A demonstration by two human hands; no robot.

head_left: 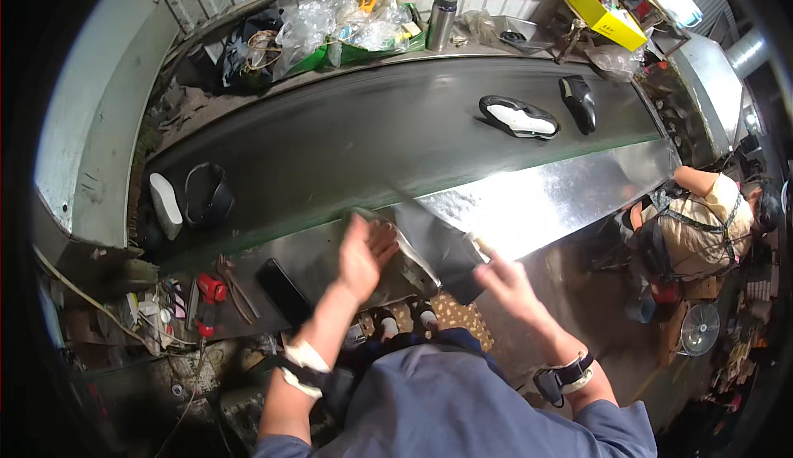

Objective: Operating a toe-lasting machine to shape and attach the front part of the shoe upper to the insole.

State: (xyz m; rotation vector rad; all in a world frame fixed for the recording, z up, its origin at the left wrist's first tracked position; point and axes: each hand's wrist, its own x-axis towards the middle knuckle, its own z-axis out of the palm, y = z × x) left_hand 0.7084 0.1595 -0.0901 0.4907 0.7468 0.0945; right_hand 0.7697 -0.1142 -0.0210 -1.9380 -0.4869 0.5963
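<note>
My left hand (363, 256) is held over the near edge of the metal ledge, fingers stretched out, with nothing seen in it. Just beyond and beside it is a worn metal-edged piece (417, 268), partly hidden by the hand. Between my hands lies a dark flat panel (446, 247). My right hand (505, 283) is at that panel's right side, close to a small pale thing (477, 242). Motion smears its fingers, so whether they grip the pale thing is unclear. A black phone (283, 291) rests left of my left hand.
A dark conveyor belt (347, 136) carries black shoes (578, 104), a pale-soled shoe (519, 118), a white sole (165, 204) and a black upper (209, 196). Pincers (237, 290) and a red tool (209, 290) lie left. A steel flask (442, 22) stands behind. Another person (694, 227) sits right.
</note>
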